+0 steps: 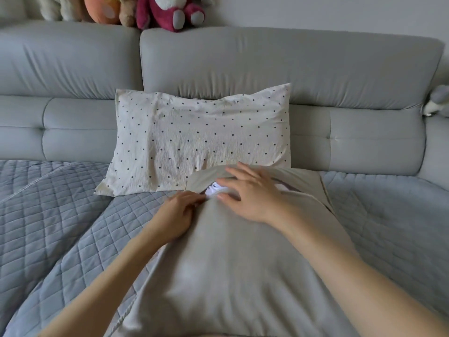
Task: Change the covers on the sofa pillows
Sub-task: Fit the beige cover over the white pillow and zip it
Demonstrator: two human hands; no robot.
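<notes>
Left hand (178,210) pinches the grey cover (230,263) edge at nine o'clock of its opening; right hand (250,193) lies flat, fingers spread. Soft, floppy fabric, probably best held at that open edge.

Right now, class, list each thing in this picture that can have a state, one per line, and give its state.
Beige pillow: lying on the quilt, cover opening at its far end parted, white inner showing.
Polka-dot pillow: covered, leaning against the sofa back.
Left hand: fingers curled, pinching the cover's edge.
Right hand: fingers spread, resting at the opening.
Quilt: spread over the seat.
</notes>
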